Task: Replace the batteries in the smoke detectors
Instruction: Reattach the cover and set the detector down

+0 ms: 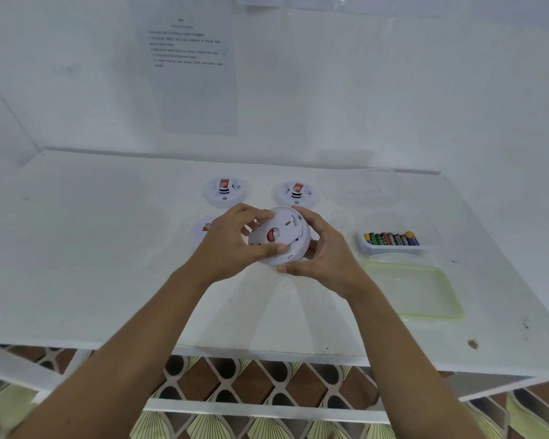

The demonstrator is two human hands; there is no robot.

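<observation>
A round white smoke detector (287,228) is lifted above the table, tilted with its back side toward me, showing a red part and a label. My left hand (229,245) grips its left edge, thumb across the back. My right hand (322,251) curls round its right edge from below. Two more detectors lie face up at the back, one on the left (224,192) and one on the right (297,194). A third detector (202,231) is half hidden behind my left hand. A small white tray (390,248) to the right holds several AA batteries (392,238).
An empty clear tray with a greenish rim (414,291) lies on the white table (108,248) at front right. A printed instruction sheet (191,74) hangs on the white back wall. Patterned floor shows below the table's front edge.
</observation>
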